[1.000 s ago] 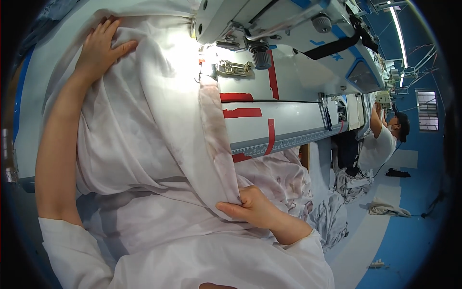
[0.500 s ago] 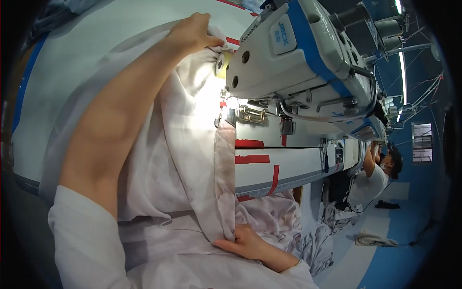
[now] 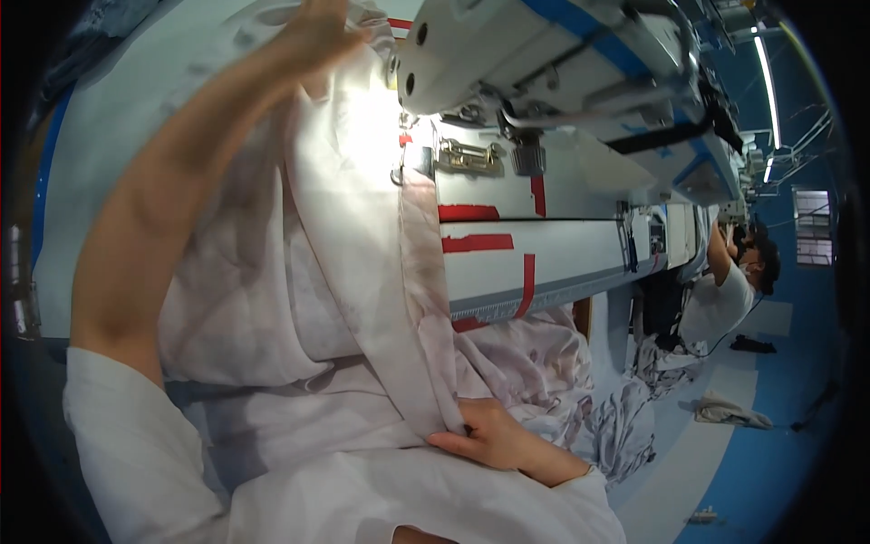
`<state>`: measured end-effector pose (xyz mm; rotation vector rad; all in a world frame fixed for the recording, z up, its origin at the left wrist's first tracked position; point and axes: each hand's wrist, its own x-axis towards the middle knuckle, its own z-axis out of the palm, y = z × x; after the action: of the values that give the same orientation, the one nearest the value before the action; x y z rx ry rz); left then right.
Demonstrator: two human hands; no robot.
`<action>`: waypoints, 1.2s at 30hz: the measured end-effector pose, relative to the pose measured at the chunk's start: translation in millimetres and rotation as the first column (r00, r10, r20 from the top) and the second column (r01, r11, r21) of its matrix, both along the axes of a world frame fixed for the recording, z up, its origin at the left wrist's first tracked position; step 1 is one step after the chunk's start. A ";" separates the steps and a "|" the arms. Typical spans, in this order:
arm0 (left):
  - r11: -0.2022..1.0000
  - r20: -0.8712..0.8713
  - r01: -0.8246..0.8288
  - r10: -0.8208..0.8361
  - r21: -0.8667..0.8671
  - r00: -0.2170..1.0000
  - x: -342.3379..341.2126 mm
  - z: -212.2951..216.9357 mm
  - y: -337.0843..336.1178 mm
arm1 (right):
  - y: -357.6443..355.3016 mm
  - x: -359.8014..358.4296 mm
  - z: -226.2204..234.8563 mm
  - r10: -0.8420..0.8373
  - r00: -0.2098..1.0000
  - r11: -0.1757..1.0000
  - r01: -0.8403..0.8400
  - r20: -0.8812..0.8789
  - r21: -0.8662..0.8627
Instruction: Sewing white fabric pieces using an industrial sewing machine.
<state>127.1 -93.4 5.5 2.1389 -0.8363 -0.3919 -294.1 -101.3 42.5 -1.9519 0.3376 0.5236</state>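
A large piece of pale white fabric (image 3: 308, 299) with faint print lies over the sewing table and drapes down into my lap. My left hand (image 3: 317, 32) reaches far forward and rests flat on the fabric behind the sewing machine's needle area (image 3: 426, 159). Near the table's front edge, my right hand (image 3: 480, 435) pinches a folded seam edge of the same fabric, which runs as a taut strip up to the needle. The white and blue sewing machine head (image 3: 544, 63) stands at the upper right.
The white sewing table (image 3: 544, 254) carries red tape marks. More fabric hangs off the table's right side towards the blue floor (image 3: 779, 435). A person (image 3: 725, 290) in a white shirt works at another station at the far right. A cloth heap lies on the floor.
My left hand slid forward along the fabric from the table's left part to behind the needle. The view came closer to the machine. My right hand kept its grip on the seam edge.
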 end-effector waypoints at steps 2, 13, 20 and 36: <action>0.966 0.423 0.259 -0.229 -0.013 0.876 -80.9 -43.1 42.1 | 0.8 -9.8 4.5 -0.099 0.994 0.995 0.099 0.056 0.006; 0.979 0.799 0.120 -0.205 0.166 0.565 -149.3 2.4 174.4 | 46.8 -67.5 -27.1 0.179 0.920 0.925 -0.037 0.349 -0.379; 0.927 -0.628 0.376 -0.298 -0.010 0.719 -309.4 -13.2 142.3 | 69.6 -77.8 -36.4 0.253 0.893 0.877 -0.049 0.373 -0.478; 0.878 -0.382 0.475 -0.422 0.052 0.822 -309.0 -27.3 165.3 | 15.3 33.7 -29.7 -0.296 0.849 0.954 0.286 0.437 0.091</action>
<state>-181.9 71.9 -21.8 1.8901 -1.1183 -1.0893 -260.4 -86.0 12.9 -1.8880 0.3215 -0.1260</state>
